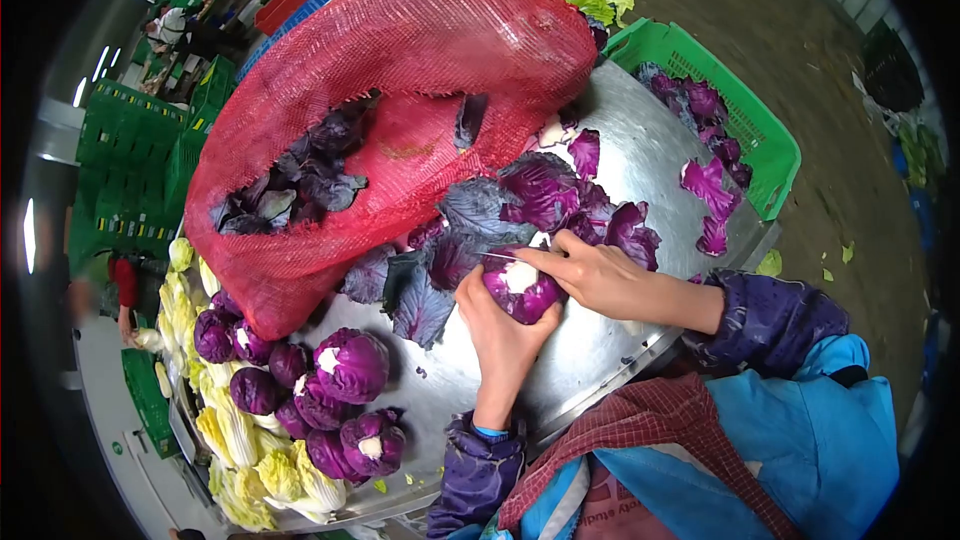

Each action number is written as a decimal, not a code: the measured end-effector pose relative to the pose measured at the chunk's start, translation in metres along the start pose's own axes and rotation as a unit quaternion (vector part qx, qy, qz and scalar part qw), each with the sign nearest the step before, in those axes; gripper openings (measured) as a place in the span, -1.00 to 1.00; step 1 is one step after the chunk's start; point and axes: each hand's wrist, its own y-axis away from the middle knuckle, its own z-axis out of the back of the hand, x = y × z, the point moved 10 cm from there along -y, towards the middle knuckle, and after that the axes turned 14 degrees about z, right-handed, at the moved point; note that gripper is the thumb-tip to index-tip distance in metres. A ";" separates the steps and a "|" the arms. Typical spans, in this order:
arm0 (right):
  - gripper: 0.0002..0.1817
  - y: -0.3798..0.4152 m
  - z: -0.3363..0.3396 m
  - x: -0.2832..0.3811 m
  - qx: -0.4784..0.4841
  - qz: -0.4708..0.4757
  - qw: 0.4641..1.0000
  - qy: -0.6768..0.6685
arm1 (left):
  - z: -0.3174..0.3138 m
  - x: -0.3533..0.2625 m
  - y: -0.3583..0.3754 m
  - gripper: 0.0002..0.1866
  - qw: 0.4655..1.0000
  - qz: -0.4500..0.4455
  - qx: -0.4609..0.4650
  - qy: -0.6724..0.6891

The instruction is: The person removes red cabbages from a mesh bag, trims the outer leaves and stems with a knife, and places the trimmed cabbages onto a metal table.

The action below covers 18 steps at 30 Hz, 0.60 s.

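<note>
My left hand (499, 332) is wrapped round a red cabbage (535, 302), its pale cut stem end facing up. In my right hand (605, 278) is a knife (497, 256); its thin blade lies across the top of that cabbage and its handle is hidden in my fingers. Loose purple outer leaves (480, 210) are spread on the metal table (590, 360) just beyond my hands. A large red mesh sack (420, 70) lies behind them, with dark cabbages (300, 180) showing through its opening.
Several trimmed red cabbages (350, 365) are piled at the left, beside pale Chinese cabbages (235, 430). A green crate (765, 150) with purple leaves stands off the table's right end. Green crates (125, 165) are stacked at far left, near another person's red sleeve (123, 280).
</note>
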 end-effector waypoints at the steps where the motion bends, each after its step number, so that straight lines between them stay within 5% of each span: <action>1: -0.51 -0.007 -0.002 -0.002 0.034 -0.022 0.999 0.018 | 0.000 0.000 -0.003 -0.03 1.000 0.004 -0.007 -0.006; 4: -0.49 -0.020 -0.006 -0.013 0.054 -0.045 0.997 0.034 | -0.002 -0.002 -0.010 -0.04 1.000 0.013 -0.007 -0.023; 8: -0.48 -0.024 -0.007 -0.013 0.100 0.077 0.980 0.155 | -0.004 -0.005 -0.008 -0.02 0.999 0.023 -0.002 -0.028; 11: -0.54 -0.023 -0.018 -0.025 0.100 0.078 0.979 0.157 | -0.001 -0.009 -0.002 -0.05 1.000 0.018 -0.017 -0.011; 13: -0.57 -0.031 -0.008 -0.043 -0.017 -0.031 0.995 0.090 | -0.001 -0.007 0.004 -0.04 0.999 0.012 -0.033 -0.015; 18: -0.75 -0.034 -0.008 -0.086 0.008 -0.072 0.989 0.130 | 0.001 0.001 0.023 0.03 1.000 -0.007 -0.018 0.016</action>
